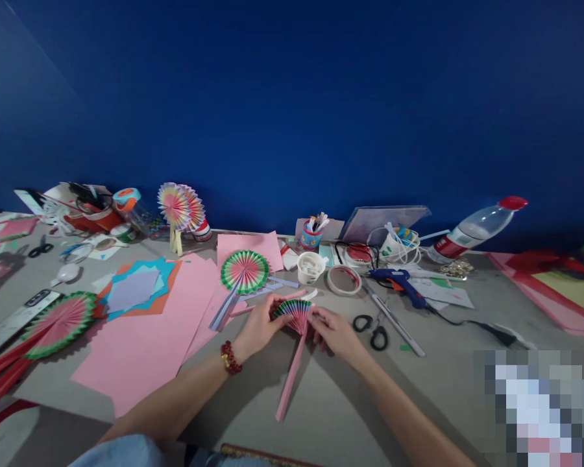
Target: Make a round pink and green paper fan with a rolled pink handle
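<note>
Between my two hands is a small pleated paper fan (296, 312), green-edged with pink and bluish folds, half spread. A pink paper handle (290, 384) runs down from it toward the table's front edge. My left hand (267, 319), with a red bead bracelet at the wrist, grips the fan's left side. On the right side, my right hand (331, 329) pinches the folds near where they meet the handle. Some of its fingertips are hidden behind the fan. A round green-and-pink paper fan (244, 272) with pale purple handles lies just beyond my left hand.
Black scissors (378, 332), a metal ruler (396, 323), a blue glue gun (403, 284) and a tape roll (344, 280) lie right of my hands. Pink paper sheets (150, 350) spread to the left. A tilted plastic bottle (477, 230) leans at the back right.
</note>
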`<state>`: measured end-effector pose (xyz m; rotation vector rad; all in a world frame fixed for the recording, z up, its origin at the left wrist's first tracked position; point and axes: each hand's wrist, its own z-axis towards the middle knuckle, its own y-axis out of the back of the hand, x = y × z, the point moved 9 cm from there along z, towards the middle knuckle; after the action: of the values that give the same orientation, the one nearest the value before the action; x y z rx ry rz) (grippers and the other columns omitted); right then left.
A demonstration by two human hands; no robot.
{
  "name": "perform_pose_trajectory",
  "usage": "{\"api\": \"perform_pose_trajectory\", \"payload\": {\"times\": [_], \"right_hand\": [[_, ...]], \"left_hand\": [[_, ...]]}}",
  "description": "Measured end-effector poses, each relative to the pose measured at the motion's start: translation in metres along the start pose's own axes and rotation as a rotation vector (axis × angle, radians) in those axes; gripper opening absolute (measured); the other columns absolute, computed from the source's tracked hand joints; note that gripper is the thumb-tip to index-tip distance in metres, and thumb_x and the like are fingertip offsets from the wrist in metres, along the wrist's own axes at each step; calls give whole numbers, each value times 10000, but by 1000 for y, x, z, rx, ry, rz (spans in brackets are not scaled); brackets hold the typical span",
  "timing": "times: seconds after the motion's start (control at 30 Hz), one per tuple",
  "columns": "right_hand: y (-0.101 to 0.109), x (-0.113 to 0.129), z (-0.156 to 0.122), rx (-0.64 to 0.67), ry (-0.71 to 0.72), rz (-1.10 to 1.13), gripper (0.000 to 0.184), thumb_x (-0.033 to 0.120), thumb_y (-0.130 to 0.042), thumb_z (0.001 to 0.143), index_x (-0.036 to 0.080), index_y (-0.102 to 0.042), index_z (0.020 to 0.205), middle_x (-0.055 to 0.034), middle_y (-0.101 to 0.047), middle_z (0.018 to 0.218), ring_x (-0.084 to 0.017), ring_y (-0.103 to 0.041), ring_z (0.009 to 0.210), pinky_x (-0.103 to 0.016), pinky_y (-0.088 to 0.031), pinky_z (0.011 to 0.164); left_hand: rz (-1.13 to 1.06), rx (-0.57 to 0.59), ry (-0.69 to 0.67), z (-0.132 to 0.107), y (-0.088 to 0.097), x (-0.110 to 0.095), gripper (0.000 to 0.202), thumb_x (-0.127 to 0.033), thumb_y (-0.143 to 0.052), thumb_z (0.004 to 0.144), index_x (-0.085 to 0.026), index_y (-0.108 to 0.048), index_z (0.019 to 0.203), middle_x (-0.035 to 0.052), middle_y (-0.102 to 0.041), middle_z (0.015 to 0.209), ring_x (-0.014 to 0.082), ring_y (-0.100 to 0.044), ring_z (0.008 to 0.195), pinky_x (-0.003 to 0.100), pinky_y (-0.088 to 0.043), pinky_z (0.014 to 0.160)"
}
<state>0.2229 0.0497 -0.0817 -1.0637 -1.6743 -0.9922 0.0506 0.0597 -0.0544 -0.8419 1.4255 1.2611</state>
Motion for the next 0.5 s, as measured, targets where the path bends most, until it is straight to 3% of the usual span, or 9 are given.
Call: {"api": "perform_pose_trajectory", "payload": {"times": [0.17,0.33,0.43,0.5], "right_hand": [[8,-10,5,-29,-7,-8,524,551,-601,811,192,-603,1192,14,-638,612,-150,-545,467,-215,-419,338],[12,-14,6,-59,-20,-26,641,527,-605,800,189,-489,1333,12,-649,643,-150,-515,458,-222,-392,332],[17,-10,2,-78,29,-67,556,499,-558,823,209,-512,1296,35,-590,632,-140,-481,446,-228,-372,358],[20,-2,-1,-86,96,-111,437,470,-522,857,219,-564,1213,50,-525,611,-129,-446,440,-239,-366,403]], "left_hand": [[317,-6,-130,-6,2,-14,342,-427,-683,868,-216,-636,1133,105,-680,1044,284,-630,933,383,-461,826],[305,-36,-188,-8,7,-25,280,-384,-694,856,-238,-653,1092,92,-663,1036,288,-605,961,374,-435,834],[358,-11,-200,-5,18,-32,144,-365,-658,881,-225,-663,917,71,-660,913,253,-597,871,332,-400,759],[505,3,-182,-3,33,-33,246,-382,-589,926,-210,-612,752,41,-618,769,202,-552,727,300,-352,671]]}}
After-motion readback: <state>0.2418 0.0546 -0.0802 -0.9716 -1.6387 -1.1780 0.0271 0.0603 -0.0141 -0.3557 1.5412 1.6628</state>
